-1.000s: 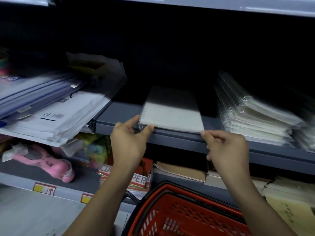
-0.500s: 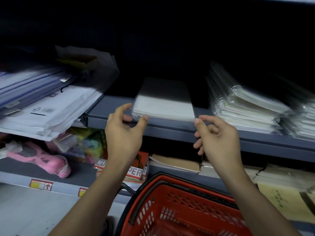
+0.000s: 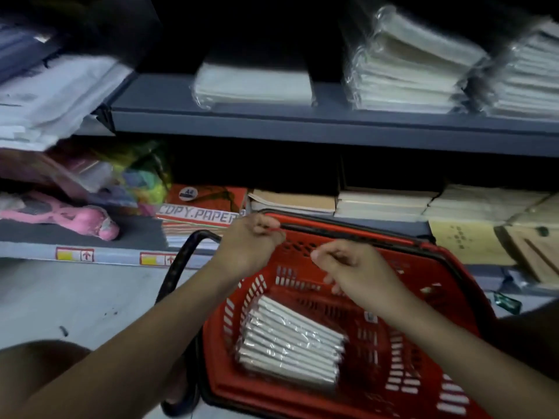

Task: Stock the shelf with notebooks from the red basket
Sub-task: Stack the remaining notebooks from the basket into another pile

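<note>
Now, head view: my left hand (image 3: 251, 243) and right hand (image 3: 354, 267) hover empty, fingers loosely curled, over the red basket (image 3: 423, 343). The wrapped notebook pack (image 3: 290, 340) lies below them on the basket floor, long axis running lower-left to upper-right, about equally near both hands.

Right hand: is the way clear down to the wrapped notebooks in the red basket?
Probably yes. The right hand hovers empty above the red basket, whose top is open, and nothing covers the wrapped notebooks.
</note>
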